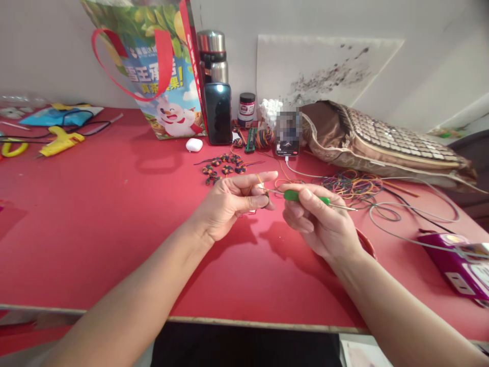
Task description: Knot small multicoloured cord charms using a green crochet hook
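My right hand is closed around the green handle of a crochet hook. The hook's thin metal shaft points left, toward my left hand, and its other metal end sticks out to the right. Between thumb and fingers, my left hand pinches a small dark piece of crochet work, mostly hidden. An orange yarn strand runs over the left fingers, with the index finger stretched out. Just beyond lie several small multicoloured crocheted pieces.
Behind the hands stand a black phone, a lit phone on a cable and a jar. Loose multicoloured yarn lies right, near a brown cushion and purple box. A yellow glue gun lies left.
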